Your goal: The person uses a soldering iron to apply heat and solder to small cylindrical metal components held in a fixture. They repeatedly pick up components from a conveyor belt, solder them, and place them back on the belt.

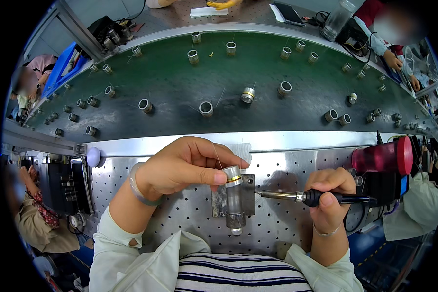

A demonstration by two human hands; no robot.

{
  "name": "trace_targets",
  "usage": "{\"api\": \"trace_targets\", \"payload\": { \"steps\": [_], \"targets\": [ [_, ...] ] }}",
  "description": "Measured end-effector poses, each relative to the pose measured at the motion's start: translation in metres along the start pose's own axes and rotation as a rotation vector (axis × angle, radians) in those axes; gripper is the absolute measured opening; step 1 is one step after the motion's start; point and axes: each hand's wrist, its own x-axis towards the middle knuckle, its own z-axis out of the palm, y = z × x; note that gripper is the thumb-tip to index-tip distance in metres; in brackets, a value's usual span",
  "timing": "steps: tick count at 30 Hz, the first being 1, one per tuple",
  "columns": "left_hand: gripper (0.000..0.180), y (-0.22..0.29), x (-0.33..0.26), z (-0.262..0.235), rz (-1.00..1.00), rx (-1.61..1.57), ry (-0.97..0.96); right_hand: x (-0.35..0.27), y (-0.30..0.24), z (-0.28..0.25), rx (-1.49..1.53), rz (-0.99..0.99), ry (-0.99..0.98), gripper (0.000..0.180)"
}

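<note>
A short silvery metal cylinder (232, 174) with a gold-coloured band and thin wires sits at the upper end of a metal post (235, 207). My left hand (182, 160) is closed on this cylinder, its thumb pressed to the near side and its fingers behind. The post lies over a small dark metal plate (248, 197) on the perforated metal worktop (180, 219). In my right hand (330, 192) is a soldering iron (284, 195), gripped by its dark handle. Its tip points left, close to the plate's right edge and below the banded cylinder.
Beyond the worktop, a dark green conveyor belt (175, 82) carries several similar metal cylinders (206, 108). A red container (382, 156) and a black device (382, 187) stand at the right. Co-workers sit around the belt; a yellow-gloved hand (222, 4) shows at the far side.
</note>
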Motion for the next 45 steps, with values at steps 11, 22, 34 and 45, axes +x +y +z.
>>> {"api": "trace_targets", "payload": {
  "steps": [11,22,34,45],
  "targets": [
    [0.084,-0.011,0.0,0.008,0.07,-0.16,-0.156,-0.003,0.001,0.0,0.037,0.005,-0.021,0.018],
    [0.052,-0.006,-0.005,0.026,-0.027,-0.05,-0.016,-0.005,0.002,-0.001,0.048,0.045,-0.069,0.015],
    [0.023,-0.012,-0.005,0.024,0.184,0.08,0.009,-0.005,0.003,-0.004,-0.041,0.012,-0.156,0.018],
    [0.016,-0.015,-0.004,0.026,0.27,0.167,0.04,0.001,0.002,-0.008,-0.133,-0.077,-0.261,0.021]
  ]
}}
